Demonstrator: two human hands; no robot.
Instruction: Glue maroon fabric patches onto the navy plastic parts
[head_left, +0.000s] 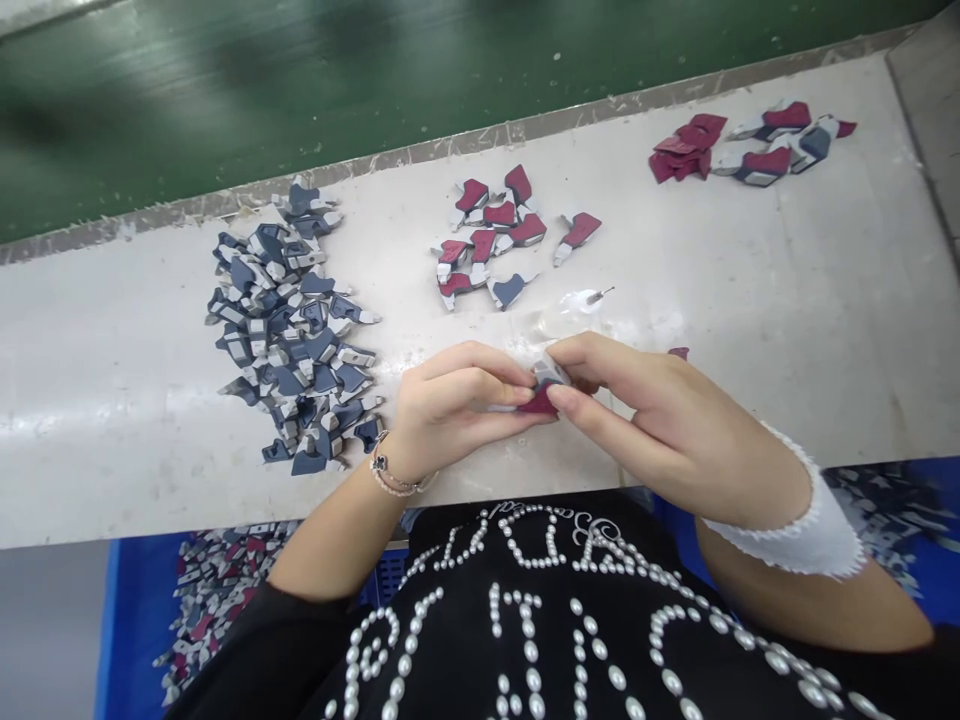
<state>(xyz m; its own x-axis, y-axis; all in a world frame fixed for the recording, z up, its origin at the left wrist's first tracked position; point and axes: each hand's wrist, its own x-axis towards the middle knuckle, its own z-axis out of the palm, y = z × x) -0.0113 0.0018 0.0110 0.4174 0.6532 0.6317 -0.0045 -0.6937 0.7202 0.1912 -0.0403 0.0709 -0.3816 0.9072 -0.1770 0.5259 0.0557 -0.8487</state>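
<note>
head view: left hand (450,400) and right hand (660,420) pinch a maroon piece (541,400) near table edge (225,520).

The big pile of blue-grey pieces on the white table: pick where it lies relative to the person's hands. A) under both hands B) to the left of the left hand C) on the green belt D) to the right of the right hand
B: the blue-grey pile lies on the white table, left of the left hand; the right hand meets the left over a small red and grey piece held in both sets of fingers.
</note>
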